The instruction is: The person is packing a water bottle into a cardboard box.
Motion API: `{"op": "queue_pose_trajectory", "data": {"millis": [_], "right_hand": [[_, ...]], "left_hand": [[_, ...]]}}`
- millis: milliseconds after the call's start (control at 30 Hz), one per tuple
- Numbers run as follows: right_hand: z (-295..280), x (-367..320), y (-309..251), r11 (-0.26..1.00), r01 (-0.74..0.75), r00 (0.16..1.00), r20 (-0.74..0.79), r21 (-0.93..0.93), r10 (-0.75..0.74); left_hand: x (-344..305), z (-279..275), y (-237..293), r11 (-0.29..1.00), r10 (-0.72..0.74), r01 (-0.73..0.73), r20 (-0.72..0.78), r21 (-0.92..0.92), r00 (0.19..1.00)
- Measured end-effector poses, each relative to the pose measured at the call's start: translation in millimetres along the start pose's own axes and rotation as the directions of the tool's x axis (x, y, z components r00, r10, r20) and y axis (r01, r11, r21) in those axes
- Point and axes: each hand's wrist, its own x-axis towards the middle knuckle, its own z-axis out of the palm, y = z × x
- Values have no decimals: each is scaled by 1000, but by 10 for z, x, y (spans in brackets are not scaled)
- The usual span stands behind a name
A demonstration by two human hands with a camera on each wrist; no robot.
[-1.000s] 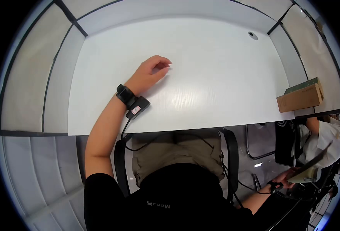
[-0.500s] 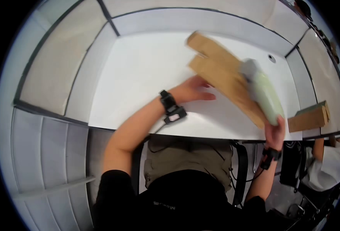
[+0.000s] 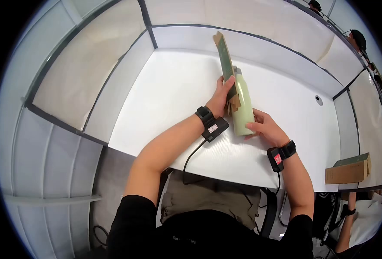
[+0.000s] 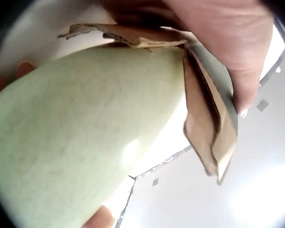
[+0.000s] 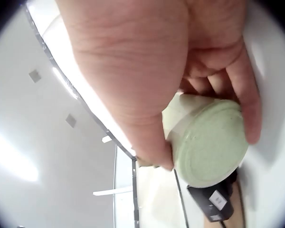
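Note:
In the head view my left hand grips a piece of folded cardboard, green on one face and brown on the other, with the thumb on the green side. Torn brown flaps hang from it in the left wrist view. Alongside it is a pale green bottle with a grey cap, tilted with the cap pointing away from me. My right hand holds this bottle near its base, thumb on one side and fingers round the other. The round bottom faces the right wrist camera. Cardboard flaps overlap the bottle's side.
Beneath the hands lies a white table, walled by low partitions. A green and brown cardboard box stands at the right front corner. Farther back is a cable hole. Another person sits at lower right.
The right hand has come from beyond the table's right side with bottle and cardboard, over to the middle. The left hand, empty at first, now holds the cardboard. The head view has turned.

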Motion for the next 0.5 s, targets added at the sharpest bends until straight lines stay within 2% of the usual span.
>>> {"op": "queue_pose_trajectory", "data": {"millis": [33, 67, 167, 200, 300, 333, 367, 400, 500], "right_hand": [[-3, -8, 19, 1000, 13, 1000, 6, 16, -13], [-24, 16, 28, 998, 42, 999, 33, 39, -43], [28, 64, 78, 984, 173, 985, -4, -52, -173], [24, 35, 33, 991, 118, 992, -28, -60, -120], [-112, 102, 220, 899, 315, 933, -76, -304, -352], [-142, 98, 235, 904, 312, 929, -106, -292, -355], [-177, 88, 222, 877, 319, 920, -103, -360, -377], [-189, 80, 210, 865, 319, 916, -107, -388, -386], [-189, 50, 210, 865, 302, 919, -119, -401, -377]], "left_hand": [[46, -20, -15, 1000, -28, 28, 54, 6, 998], [88, -16, -63, 998, -12, 12, 1, 54, 1000], [142, -57, -90, 971, -154, 192, 241, -144, 958], [138, -33, -87, 965, -159, 202, 238, -169, 958], [62, 62, -4, 943, -164, 216, 213, -251, 963], [55, 93, 31, 936, -149, 203, 202, -286, 968], [47, 106, 60, 929, -129, 186, 190, -320, 973], [57, 88, 85, 917, -183, 220, 140, -333, 973], [133, -64, 74, 928, -180, 233, 199, -289, 963]]}}
